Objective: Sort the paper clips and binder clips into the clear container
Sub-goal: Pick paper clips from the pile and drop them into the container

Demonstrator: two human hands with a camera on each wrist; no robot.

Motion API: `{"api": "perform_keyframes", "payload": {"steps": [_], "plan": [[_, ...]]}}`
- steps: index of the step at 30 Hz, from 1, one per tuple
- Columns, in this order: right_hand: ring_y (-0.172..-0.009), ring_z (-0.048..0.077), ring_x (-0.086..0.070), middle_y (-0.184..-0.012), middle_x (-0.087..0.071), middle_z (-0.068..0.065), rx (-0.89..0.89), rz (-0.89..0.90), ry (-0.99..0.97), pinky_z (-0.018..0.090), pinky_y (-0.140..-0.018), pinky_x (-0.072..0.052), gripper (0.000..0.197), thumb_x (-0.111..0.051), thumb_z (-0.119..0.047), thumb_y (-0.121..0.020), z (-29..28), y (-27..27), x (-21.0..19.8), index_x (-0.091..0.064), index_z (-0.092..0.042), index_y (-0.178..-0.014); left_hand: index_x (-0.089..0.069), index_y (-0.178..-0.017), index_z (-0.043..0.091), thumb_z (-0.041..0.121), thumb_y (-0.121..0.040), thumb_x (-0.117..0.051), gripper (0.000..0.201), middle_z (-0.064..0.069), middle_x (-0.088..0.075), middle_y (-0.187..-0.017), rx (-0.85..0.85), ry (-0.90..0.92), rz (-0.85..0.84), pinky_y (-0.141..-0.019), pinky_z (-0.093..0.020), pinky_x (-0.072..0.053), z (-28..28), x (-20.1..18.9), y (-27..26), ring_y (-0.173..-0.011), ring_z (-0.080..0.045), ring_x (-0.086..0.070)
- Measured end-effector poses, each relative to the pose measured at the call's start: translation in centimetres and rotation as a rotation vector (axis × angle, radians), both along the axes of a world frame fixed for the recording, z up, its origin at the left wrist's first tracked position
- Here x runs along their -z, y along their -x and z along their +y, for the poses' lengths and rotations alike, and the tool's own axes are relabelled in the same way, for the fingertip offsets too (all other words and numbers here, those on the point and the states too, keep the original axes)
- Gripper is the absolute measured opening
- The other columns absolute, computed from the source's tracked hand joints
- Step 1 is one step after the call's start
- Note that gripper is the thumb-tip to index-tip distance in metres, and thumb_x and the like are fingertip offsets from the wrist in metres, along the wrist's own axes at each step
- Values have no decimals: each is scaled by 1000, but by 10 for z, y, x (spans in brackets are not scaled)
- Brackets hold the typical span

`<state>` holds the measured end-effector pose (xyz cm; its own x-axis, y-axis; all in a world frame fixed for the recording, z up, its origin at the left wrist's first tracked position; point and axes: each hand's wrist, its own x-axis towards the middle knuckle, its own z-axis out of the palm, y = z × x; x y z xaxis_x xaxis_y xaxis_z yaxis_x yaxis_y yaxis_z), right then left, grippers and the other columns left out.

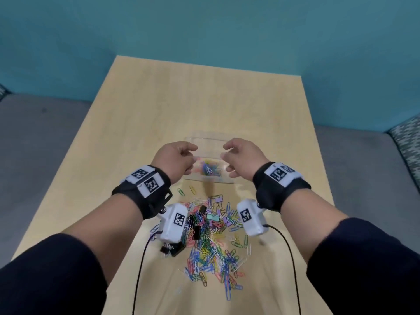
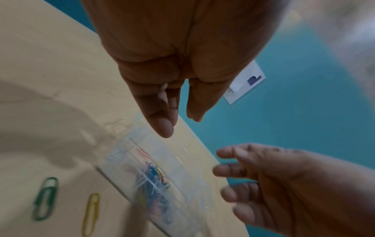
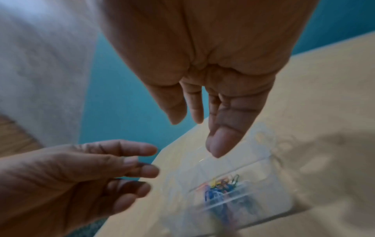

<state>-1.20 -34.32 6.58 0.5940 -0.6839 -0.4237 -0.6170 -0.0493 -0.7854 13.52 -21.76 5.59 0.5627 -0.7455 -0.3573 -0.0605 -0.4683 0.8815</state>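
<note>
Head view, hands: Your left hand [image 1: 176, 159] and right hand [image 1: 243, 159] hang over the clear container [image 1: 210, 142], one on each side, fingers loosely curved and grasping nothing.
Head view, container: It sits on the wooden table [image 1: 159, 105], at 12 o'clock from the big pile; a small bunch of coloured clips [image 1: 210, 170] lies inside, at the edge nearest you.
Head view, pile: The loose paper clips [image 1: 213, 251] spread between your forearms, at 6 o'clock from the container, with black binder clips [image 1: 196, 226] and pastel binder clips [image 1: 216, 215] mixed into the far half.
Left wrist view, hand: Your left hand [image 2: 172, 72] shows its fingers straight and relaxed above the container [image 2: 182, 197]; your right hand [image 2: 274, 184] reaches in from 4 o'clock, fingers spread, apart from the plastic.
Left wrist view, strays: A green paper clip [image 2: 45, 198] and a yellow paper clip [image 2: 91, 213] lie on the table at 8 o'clock from the container.
Right wrist view, hand: Your right hand [image 3: 213, 80] is released, fingers pointing down over the container [image 3: 253, 213]; your left hand [image 3: 81, 176] comes in from 8 o'clock, also loose and empty.
Right wrist view, contents: Blurred blue, yellow and red clips [image 3: 219, 187] sit in one compartment; which one you cannot tell.
</note>
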Motion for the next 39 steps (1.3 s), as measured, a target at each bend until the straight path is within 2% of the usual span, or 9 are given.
{"api": "perform_keyframes", "payload": {"steps": [2,6,11,14,18,23,28,34,39], "plan": [[-77,25,-66,-96,-64,7,-76,67,144,44,-73,-58,17,-54,-19,-91,1,26,9,-59,-18,-107,-65,-105,13,5,-89,-57,20,-1,-63,-84,6,-30,-104,-72,-32,-57,23,5,-2,-73,-20,-64],[-96,27,-59,-111,-62,9,-320,391,356,32,-83,-47,29,-44,-12,-90,15,80,41,-63,-16,-112,-64,-112,21,14,-91,-49,27,-2,-61,-108,299,-366,-650,-82,-33,-48,67,34,2,-91,-21,-59],[-109,31,-46,-119,-51,10,-440,465,478,37,-86,-42,43,-40,-2,-83,40,104,65,-55,-13,-121,-39,-138,29,1,-81,-51,65,-8,-41,-135,697,-443,-882,-92,-37,-44,61,71,23,-112,-30,-44],[-115,30,-40,-131,-45,8,-565,440,563,37,-93,-40,51,-44,0,-82,53,106,73,-47,-12,-131,-41,-136,24,2,-76,-55,65,-7,-38,-134,841,-478,-992,-92,-38,-46,50,73,31,-114,-29,-37],[-113,30,-40,-129,-48,9,-655,424,684,38,-90,-44,54,-46,2,-75,67,116,81,-48,-11,-127,-46,-130,18,-3,-72,-53,62,-7,-41,-128,813,-510,-1006,-86,-37,-49,62,72,24,-111,-27,-37],[-113,32,-45,-123,-52,10,-695,389,723,37,-89,-47,51,-50,1,-74,91,137,85,-51,-8,-124,-43,-134,15,-6,-74,-52,65,-8,-39,-134,690,-543,-984,-89,-34,-47,110,71,1,-114,-27,-38],[-124,33,-39,-138,-42,12,-628,377,707,42,-99,-44,66,-50,3,-73,101,138,87,-40,-8,-137,-54,-124,16,-5,-77,-48,52,-9,-47,-129,508,-525,-974,-85,-42,-49,160,86,-9,-109,-31,-42],[-105,32,-46,-123,-52,9,-569,457,705,40,-83,-48,53,-56,-5,-69,127,147,86,-53,-9,-121,-64,-107,15,2,-81,-53,31,-8,-54,-112,322,-600,-912,-78,-41,-50,208,87,24,-97,-32,-46],[-96,29,-48,-113,-54,5,-538,451,691,38,-79,-50,48,-61,-18,-70,170,161,86,-56,-13,-117,-65,-85,11,11,-67,-65,18,-8,-55,-90,404,-483,-878,-59,-38,-52,237,83,81,-70,-31,-51]]}}
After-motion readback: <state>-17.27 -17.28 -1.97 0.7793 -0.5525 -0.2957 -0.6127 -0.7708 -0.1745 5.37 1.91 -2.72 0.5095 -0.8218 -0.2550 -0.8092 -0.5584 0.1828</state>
